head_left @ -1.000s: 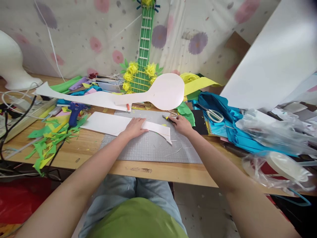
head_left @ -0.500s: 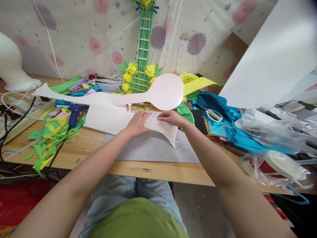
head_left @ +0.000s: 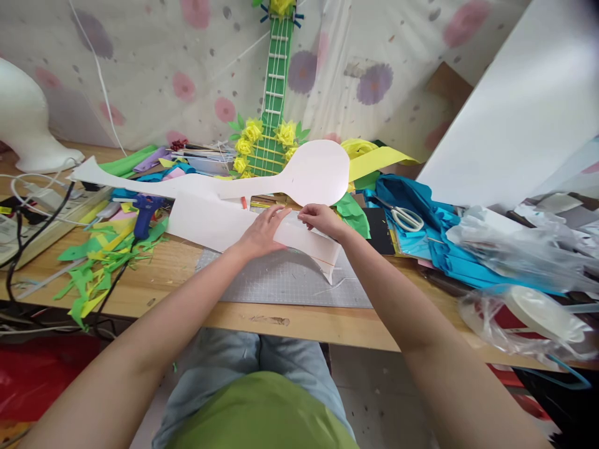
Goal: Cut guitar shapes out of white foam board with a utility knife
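Observation:
A white sheet of board (head_left: 206, 218) with curved cut edges lies over the grey cutting mat (head_left: 281, 287). My left hand (head_left: 266, 234) rests on it, thumb and fingers apart. To the right, my right hand (head_left: 322, 219) is bent over the same board, its fingertips pinched together; whatever is between them is too small to make out. Just behind my hands lies a white guitar-shaped cutout (head_left: 321, 171), its round end to the right and its narrow neck overlapping the board.
A green toy guitar (head_left: 276, 93) with yellow flowers leans on the back curtain. A blue glue gun (head_left: 146, 215) and paper scraps (head_left: 93, 262) are at left. White-handled scissors (head_left: 407, 219) lie on blue material at right, near plastic bags (head_left: 519, 249). A tall white panel (head_left: 505, 106) stands behind.
The view has shifted slightly. My left thumb and fingers look a little more spread, and my right fingertips are drawn closer together. The board has barely moved.

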A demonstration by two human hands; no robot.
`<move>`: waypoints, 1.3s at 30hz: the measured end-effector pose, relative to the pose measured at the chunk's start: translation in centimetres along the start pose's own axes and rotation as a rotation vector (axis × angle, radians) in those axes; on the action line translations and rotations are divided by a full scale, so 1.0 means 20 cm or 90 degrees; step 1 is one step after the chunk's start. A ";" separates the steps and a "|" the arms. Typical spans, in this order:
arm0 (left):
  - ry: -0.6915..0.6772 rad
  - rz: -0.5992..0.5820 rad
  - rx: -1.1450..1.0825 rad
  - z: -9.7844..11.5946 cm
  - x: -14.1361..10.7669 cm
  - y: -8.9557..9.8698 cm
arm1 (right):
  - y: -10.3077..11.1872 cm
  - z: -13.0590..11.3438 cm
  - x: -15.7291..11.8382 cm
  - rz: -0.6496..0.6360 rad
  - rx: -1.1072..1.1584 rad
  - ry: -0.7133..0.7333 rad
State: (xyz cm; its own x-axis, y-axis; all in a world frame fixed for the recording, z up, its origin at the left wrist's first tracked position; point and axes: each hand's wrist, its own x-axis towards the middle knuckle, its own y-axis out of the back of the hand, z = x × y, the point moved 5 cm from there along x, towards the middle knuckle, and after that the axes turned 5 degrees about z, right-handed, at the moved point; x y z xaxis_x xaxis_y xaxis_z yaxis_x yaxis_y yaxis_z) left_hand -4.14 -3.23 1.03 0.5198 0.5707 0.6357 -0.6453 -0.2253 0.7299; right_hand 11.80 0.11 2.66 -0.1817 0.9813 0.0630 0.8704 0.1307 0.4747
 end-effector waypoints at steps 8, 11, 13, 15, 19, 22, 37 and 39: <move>-0.001 0.016 -0.040 -0.05 -0.02 -0.01 | 0.15 0.00 0.06 0.110 -0.193 0.042; -0.005 0.021 -0.041 -0.06 -0.02 -0.01 | 0.23 0.04 0.07 0.175 -0.360 -0.003; -0.004 0.012 -0.036 -0.05 -0.02 -0.01 | 0.23 0.06 0.07 0.166 -0.429 -0.016; 0.007 -0.005 -0.031 -0.04 -0.01 -0.02 | 0.18 0.08 0.05 0.126 -0.417 -0.003; 0.045 -0.034 -0.016 -0.03 0.00 -0.04 | 0.02 0.07 0.00 -0.011 -0.330 0.036; 0.072 -0.037 -0.011 -0.04 0.00 -0.03 | -0.06 0.06 -0.05 -0.046 -0.355 0.077; 0.248 -0.141 0.117 -0.20 -0.24 -0.01 | 0.12 0.31 -0.01 0.166 -0.608 0.046; 0.252 -0.087 0.125 -0.20 -0.24 0.01 | 0.14 0.36 -0.01 0.137 -0.647 0.016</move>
State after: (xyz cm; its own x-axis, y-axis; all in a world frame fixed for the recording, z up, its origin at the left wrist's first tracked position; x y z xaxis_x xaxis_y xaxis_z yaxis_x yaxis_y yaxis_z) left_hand -9.02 -2.97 -2.90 0.3145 0.8545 0.4134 -0.4473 -0.2508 0.8585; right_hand 17.62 1.29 -2.28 -0.0876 0.9650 0.2471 0.0917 -0.2392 0.9666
